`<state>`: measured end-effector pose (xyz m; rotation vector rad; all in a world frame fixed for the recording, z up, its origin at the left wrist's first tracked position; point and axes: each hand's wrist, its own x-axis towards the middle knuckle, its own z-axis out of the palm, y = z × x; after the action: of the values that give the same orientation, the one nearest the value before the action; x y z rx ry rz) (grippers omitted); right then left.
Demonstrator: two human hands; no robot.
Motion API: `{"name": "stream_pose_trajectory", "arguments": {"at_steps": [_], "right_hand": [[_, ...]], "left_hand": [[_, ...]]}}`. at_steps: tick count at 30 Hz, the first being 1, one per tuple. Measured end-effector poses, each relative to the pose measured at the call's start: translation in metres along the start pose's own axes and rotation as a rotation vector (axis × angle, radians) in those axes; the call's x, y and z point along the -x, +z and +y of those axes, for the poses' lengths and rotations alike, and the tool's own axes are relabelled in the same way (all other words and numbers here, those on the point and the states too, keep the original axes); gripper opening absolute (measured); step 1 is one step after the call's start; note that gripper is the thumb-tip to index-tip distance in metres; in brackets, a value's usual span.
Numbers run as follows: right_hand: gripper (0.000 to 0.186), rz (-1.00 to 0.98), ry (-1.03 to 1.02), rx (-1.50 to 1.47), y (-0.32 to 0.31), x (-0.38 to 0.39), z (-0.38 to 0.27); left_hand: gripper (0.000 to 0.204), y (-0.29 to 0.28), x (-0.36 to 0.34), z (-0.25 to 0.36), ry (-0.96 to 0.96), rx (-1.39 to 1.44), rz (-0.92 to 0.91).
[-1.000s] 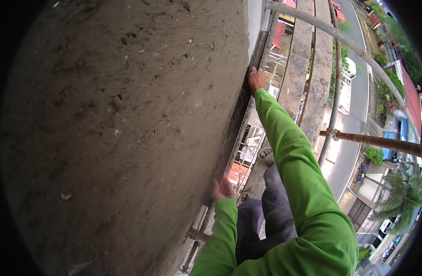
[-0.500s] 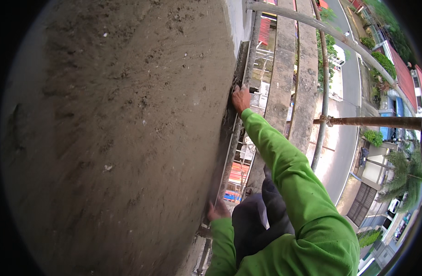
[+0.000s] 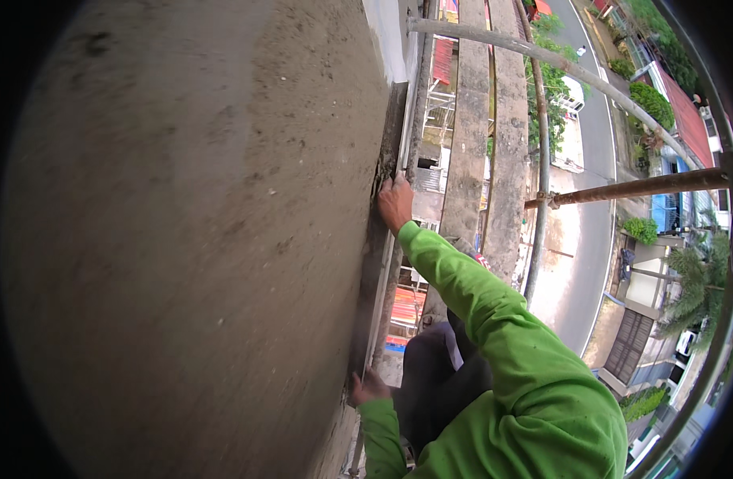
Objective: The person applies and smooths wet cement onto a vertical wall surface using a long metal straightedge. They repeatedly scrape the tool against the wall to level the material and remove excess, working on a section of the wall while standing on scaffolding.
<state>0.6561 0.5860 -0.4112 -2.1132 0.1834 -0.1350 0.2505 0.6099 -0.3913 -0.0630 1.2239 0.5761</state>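
A rough grey plastered wall [image 3: 207, 239] fills the left of the view. Along its right edge runs a long, thin metal straightedge [image 3: 405, 120], pressed against the corner. My right hand [image 3: 394, 203], at the end of a green sleeve, grips the straightedge about halfway up. Lower down at the same edge, my left hand [image 3: 368, 389] holds the bar's lower part with its fingers against the wall. My dark trousers [image 3: 430, 375] show between the two arms.
I am high above the ground. Scaffold planks [image 3: 486, 136] and rusty scaffold poles [image 3: 630, 188] stand just right of the wall. Far below lie a street [image 3: 598, 160], roofs, trees and parked vehicles.
Both hands sit lower and further left in the picture than a second ago, still on the wall's edge. The view has swung, and more of the scaffold poles and street shows.
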Motion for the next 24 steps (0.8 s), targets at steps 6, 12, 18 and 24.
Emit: {"name": "stream_pose_trajectory", "arguments": {"at_steps": [6, 12, 18, 24], "right_hand": [[0.015, -0.041, 0.047, -0.006, -0.032, 0.038, -0.039], [0.02, -0.068, 0.094, -0.02, -0.055, 0.073, -0.076], [0.031, -0.16, 0.147, -0.043, -0.097, 0.115, -0.131], [0.026, -0.365, 0.13, -0.013, -0.127, 0.154, -0.163]], "left_hand": [[0.023, -0.011, 0.055, 0.028, 0.04, -0.025, -0.046], [0.021, -0.012, 0.113, 0.058, 0.092, -0.053, -0.085], [0.022, -0.052, 0.154, 0.097, 0.119, -0.077, -0.064], [0.02, -0.045, 0.223, 0.112, 0.316, 0.014, 0.034]]}}
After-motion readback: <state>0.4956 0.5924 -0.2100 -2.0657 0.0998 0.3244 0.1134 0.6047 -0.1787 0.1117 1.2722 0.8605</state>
